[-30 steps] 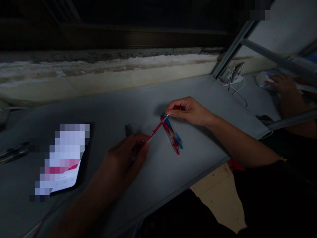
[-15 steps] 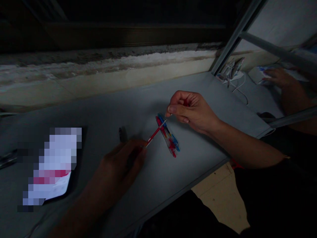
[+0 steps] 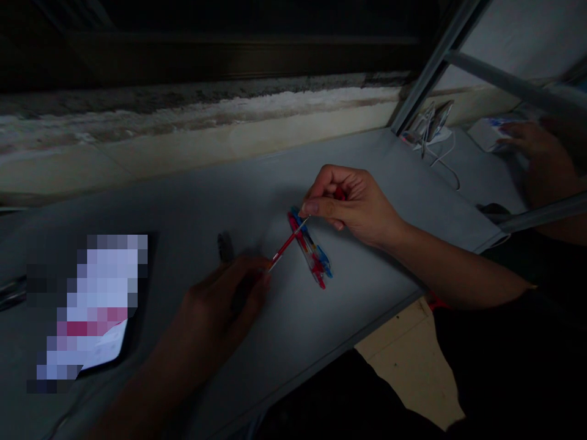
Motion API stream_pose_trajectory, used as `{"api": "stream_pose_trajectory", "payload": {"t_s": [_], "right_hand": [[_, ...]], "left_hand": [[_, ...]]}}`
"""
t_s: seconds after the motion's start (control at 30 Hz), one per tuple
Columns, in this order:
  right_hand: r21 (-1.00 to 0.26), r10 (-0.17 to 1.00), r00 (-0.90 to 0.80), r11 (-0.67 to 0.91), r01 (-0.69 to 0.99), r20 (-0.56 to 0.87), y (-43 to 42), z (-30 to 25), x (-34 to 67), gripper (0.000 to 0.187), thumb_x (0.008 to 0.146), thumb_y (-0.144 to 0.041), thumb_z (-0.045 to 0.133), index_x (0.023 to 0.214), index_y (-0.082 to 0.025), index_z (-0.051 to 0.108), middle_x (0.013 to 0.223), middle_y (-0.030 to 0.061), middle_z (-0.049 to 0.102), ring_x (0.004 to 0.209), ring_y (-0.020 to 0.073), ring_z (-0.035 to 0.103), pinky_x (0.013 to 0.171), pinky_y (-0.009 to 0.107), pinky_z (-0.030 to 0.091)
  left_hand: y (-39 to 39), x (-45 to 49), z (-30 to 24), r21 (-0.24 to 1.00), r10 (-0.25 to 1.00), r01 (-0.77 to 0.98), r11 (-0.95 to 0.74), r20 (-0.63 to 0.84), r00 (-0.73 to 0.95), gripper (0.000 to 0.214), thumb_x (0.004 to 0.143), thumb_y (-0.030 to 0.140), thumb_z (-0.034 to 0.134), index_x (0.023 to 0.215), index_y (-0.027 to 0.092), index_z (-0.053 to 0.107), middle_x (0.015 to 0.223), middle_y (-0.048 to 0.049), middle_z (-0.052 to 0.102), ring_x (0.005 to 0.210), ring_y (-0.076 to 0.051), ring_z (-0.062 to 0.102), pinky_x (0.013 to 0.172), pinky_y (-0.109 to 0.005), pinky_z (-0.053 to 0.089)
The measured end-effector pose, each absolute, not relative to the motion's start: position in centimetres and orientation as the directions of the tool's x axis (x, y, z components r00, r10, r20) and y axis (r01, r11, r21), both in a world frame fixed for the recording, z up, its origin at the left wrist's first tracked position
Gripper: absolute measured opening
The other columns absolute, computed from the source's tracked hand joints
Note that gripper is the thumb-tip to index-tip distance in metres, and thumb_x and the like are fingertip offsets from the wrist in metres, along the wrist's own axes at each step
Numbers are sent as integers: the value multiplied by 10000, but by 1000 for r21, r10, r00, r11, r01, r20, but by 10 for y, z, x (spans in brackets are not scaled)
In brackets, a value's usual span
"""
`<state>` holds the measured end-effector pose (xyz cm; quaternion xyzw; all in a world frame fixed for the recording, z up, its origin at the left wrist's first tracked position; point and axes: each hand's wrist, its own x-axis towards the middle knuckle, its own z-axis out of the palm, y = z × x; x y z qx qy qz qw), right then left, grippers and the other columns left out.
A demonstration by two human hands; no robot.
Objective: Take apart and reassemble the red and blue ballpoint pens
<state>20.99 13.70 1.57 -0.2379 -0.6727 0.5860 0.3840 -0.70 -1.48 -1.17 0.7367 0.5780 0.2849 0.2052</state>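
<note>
The person's left hand (image 3: 215,305) clamps the near end of a slim red rod (image 3: 287,247) between thumb and fingers, holding it aslant above the worktop (image 3: 362,275). The right hand (image 3: 353,205) brings thumb and forefinger together at the rod's far tip; whether they grip it or a tiny part there cannot be told. Its other fingers curl around a red piece (image 3: 340,194). Below lie a red pen (image 3: 307,249) and a blue pen (image 3: 314,243), side by side.

A loose pinch or sideways pull could let the rod slip, and any small part at its tip could drop among the pens. Dim light makes misalignment likelier, and too tight a curl could squeeze the red piece free.
</note>
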Motion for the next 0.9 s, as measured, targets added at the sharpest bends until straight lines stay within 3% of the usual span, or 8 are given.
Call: {"api": "stream_pose_trajectory", "payload": {"t_s": [0.33,0.47,0.77,0.9], "right_hand": [[-976,719,-664,109,-188,208,134,8,203,339,710,-313,926,733,-159,625,560,-64,577,416,29,396,363,172,272],[-972,709,-673,78,-223,211,129,4,202,326,699,-290,931,740,-149,640,631,-32,644,438,31,431,371,164,312],[-964,693,-675,121,-238,253,129,10,207,332,762,-369,884,837,-147,650,738,-9,647,516,35,443,425,177,296],[-960,748,-630,31,-278,206,134,15,208,354,876,-493,758,856,-154,661,726,-15,617,476,34,371,399,189,256]], "left_hand": [[-16,-7,-9,626,965,734,-261,181,189,178,1030,316,521,1160,245,621,918,49,748,568,-79,646,714,-214,562],[-16,-2,-7,662,966,704,-257,170,192,150,1032,294,521,1125,242,626,845,66,740,592,-78,668,628,-172,534],[-17,1,-1,704,969,666,-246,168,180,153,1023,278,528,1102,232,650,828,55,753,615,-71,693,546,-129,496],[-16,-2,0,697,970,674,-244,188,156,143,1015,276,539,1104,237,643,817,57,751,626,-73,701,526,-110,492]]}}
